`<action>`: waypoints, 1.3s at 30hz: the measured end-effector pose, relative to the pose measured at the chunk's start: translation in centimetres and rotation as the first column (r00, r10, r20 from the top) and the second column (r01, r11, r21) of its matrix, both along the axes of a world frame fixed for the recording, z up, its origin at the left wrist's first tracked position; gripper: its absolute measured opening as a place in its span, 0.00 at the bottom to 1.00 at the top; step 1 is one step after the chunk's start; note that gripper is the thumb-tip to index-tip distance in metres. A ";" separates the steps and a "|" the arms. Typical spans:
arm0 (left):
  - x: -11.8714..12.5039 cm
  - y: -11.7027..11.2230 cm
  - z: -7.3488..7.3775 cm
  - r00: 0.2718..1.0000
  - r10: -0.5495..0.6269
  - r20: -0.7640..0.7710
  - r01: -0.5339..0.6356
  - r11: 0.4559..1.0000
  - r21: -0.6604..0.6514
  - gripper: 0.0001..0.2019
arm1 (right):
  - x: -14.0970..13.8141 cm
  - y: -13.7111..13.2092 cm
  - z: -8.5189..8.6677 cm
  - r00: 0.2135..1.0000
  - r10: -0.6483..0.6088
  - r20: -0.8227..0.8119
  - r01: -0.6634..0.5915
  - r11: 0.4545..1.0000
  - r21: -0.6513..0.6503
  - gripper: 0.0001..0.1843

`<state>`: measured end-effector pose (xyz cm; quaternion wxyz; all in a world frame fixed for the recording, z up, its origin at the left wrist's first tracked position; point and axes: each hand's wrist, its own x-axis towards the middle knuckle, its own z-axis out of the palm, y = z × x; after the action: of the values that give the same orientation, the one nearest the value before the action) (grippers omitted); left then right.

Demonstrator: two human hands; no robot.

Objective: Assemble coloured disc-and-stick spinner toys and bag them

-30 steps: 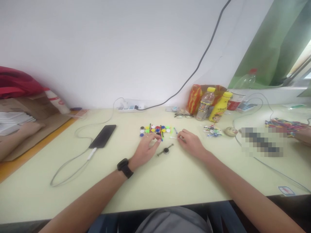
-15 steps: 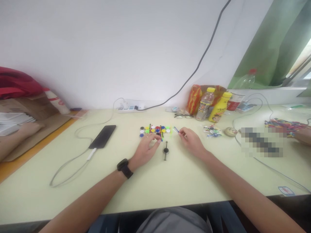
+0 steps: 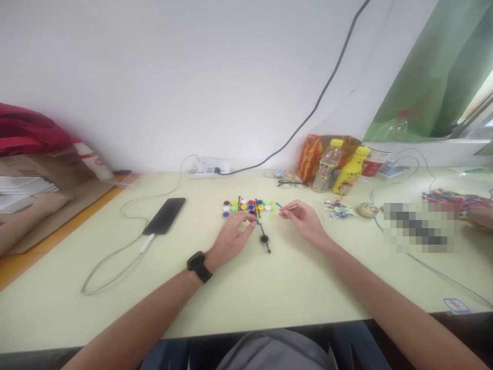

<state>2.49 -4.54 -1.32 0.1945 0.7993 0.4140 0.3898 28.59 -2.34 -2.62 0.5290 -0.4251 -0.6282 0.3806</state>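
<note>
Colourful round discs (image 3: 226, 208) lie in rows beyond my left hand, with thin dark and coloured sticks across them. My left hand (image 3: 233, 236), wearing a black watch (image 3: 199, 266), rests beside them with thumb and fingers pinched at a small blue piece (image 3: 258, 222). Just below those fingertips lies a black stick with a round black disc (image 3: 264, 239) at its middle, slanting on the table. To the right of the discs, my right hand (image 3: 304, 220) is closed in a pinch on a thin blue stick (image 3: 279, 205), whose tip points left toward the discs.
A phone (image 3: 165, 216) on a charging cable lies left. Behind on the right stand two yellow-capped bottles (image 3: 327, 165), near glasses (image 3: 291, 184). Small parts in a bag (image 3: 339, 208) and a round tin (image 3: 367, 209) lie right. Other people's hands (image 3: 54, 203) show at both sides.
The black stick with the disc has turned from nearly upright to slanting, its near end swinging right. The fingers of my right hand have shifted slightly around the blue stick; my left hand stays about still.
</note>
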 end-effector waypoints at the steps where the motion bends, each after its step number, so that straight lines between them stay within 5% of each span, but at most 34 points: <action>1: 0.0 0.0 0.0 1.000 0.000 -0.002 0.000 1.000 0.000 0.08 | -0.2 -0.1 0.0 1.000 0.017 -0.006 -0.017 1.000 -0.024 0.19; 6: 0.0 -0.1 0.2 1.000 -0.004 0.000 0.004 1.000 0.012 0.08 | -0.8 -0.1 -0.6 0.995 0.009 0.097 -0.007 1.000 -0.020 0.15; 13: 0.0 0.0 0.1 1.000 0.000 -0.006 0.000 1.000 0.011 0.09 | 0.3 0.0 -0.4 0.939 -0.176 0.297 0.137 0.979 0.148 0.11; 19: 0.0 0.0 0.1 1.000 0.009 -0.001 -0.009 1.000 0.000 0.09 | 0.6 -0.4 0.8 0.949 -0.213 0.232 0.188 0.974 0.126 0.13; 23: 0.0 0.0 0.2 1.000 0.000 -0.001 0.000 1.000 0.016 0.08 | 0.0 -1.1 1.3 0.987 -0.086 0.138 0.083 0.996 0.031 0.17; 28: 0.0 -0.1 0.2 1.000 0.012 0.007 -0.012 1.000 0.012 0.08 | -1.6 -2.5 1.2 0.976 0.100 0.194 -0.116 0.991 0.069 0.18; 34: 0.0 -0.1 0.3 0.998 0.047 0.040 -0.049 0.998 0.039 0.08 | -2.9 -4.2 0.9 0.835 0.215 0.507 -0.361 0.909 0.209 0.21; 39: -0.1 0.2 0.2 0.983 0.147 0.106 -0.156 0.985 0.074 0.09 | -2.9 -4.4 0.7 0.761 0.214 0.612 -0.419 0.883 0.212 0.15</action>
<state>2.39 -4.32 -1.09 0.1520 0.7521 0.4470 0.4597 25.67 -6.70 -1.94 0.3068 -0.3085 -0.8763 0.2071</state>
